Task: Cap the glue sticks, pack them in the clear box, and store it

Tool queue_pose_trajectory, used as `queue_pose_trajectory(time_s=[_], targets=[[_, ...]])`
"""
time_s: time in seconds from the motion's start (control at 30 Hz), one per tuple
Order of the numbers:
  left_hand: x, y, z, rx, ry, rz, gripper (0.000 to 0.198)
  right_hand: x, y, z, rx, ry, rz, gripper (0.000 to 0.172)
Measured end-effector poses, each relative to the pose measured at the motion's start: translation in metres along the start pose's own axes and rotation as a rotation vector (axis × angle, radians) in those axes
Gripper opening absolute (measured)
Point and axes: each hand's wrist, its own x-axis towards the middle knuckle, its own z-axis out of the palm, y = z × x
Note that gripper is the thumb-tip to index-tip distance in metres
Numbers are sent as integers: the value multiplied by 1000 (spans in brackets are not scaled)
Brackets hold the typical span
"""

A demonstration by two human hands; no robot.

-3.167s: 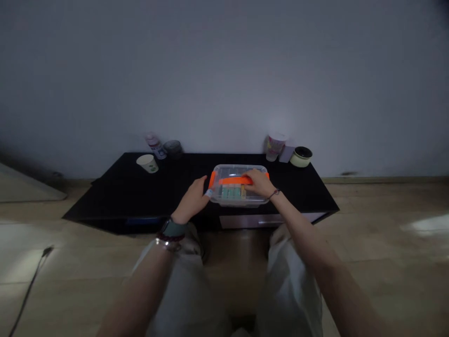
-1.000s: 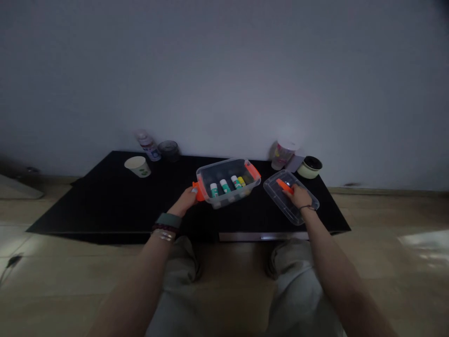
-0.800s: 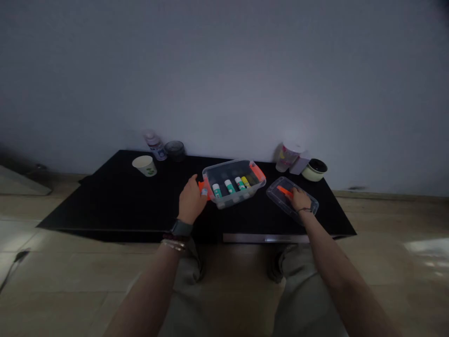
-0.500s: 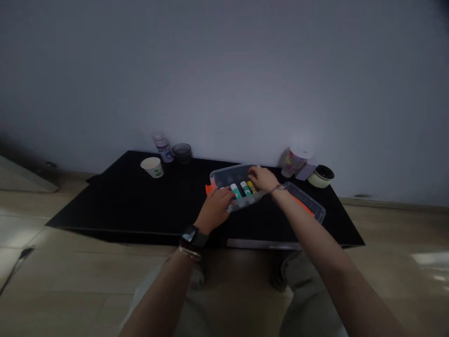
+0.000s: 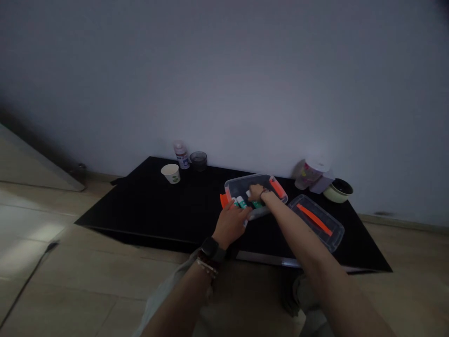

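Observation:
A clear plastic box (image 5: pixel 242 182) with orange clips sits on the black table, and several white-and-green tubes (image 5: pixel 241 202) lie in it. My left hand (image 5: pixel 231 223) is at the near left corner of the box, fingers over its rim and around a tube whose end shows below them. Inside the box, my right hand (image 5: pixel 257 192) is closed on a small white-capped tube (image 5: pixel 248 193). To the right, the clear lid (image 5: pixel 315 220) with an orange handle lies flat, partly behind my right forearm.
On the black table (image 5: pixel 140 210), a paper cup (image 5: pixel 171 173), a spray bottle (image 5: pixel 182 156) and a dark glass bowl (image 5: pixel 198 161) stand back left. A plastic cup (image 5: pixel 309 173), a purple box (image 5: pixel 322 182) and a pale green pot (image 5: pixel 337 191) stand back right.
The view has shifted, so the scene sits further right. My right hand has moved down and inward in the box, now with a white-capped tube. The yellow tube no longer shows.

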Motion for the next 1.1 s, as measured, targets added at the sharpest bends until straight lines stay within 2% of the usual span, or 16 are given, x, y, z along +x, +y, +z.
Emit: queue_pose_trajectory(time_s=[0.1, 0.2, 0.27, 0.37, 0.43, 0.5, 0.57, 0.67, 0.77, 0.9, 1.0, 1.1], targets=[[0, 0, -5, 6, -12, -76, 35, -26, 13, -22, 132, 260, -74, 43], [0, -4, -10, 6, 0, -165, 38, -68, 35, -38, 466, 637, -143, 37], [-1, -4, -11, -21, 68, -214, 41, -102, 48, -39, 645, 775, -139, 32], [-3, 7, -11, -154, 223, -157, 44, -146, 56, -22, 801, 751, -104, 30], [-7, 23, -7, -319, 241, -44, 50, -168, 53, -2, 920, 653, -103, 29], [-13, 41, -2, -504, 144, 28, 51, -182, 47, 17, 1036, 538, -139, 28], [-20, 58, 3, -665, -13, 30, 48, -193, 41, 31, 1072, 458, -191, 27], [-28, 75, 4, -855, -189, -39, 43, -206, 40, 39, 985, 439, -220, 22], [-34, 84, -4, -986, -263, -107, 42, -216, 46, 38, 950, 441, -203, 26], [-37, 91, -20, -1066, -341, -104, 37, -232, 42, 38, 1029, 420, -209, 31], [-40, 95, -26, -1137, -396, -131, 39, -245, 47, 37, 995, 473, -218, 33], [-46, 90, -31, -1342, -533, -120, 46, -258, 88, 24, 906, 633, -147, 31]])
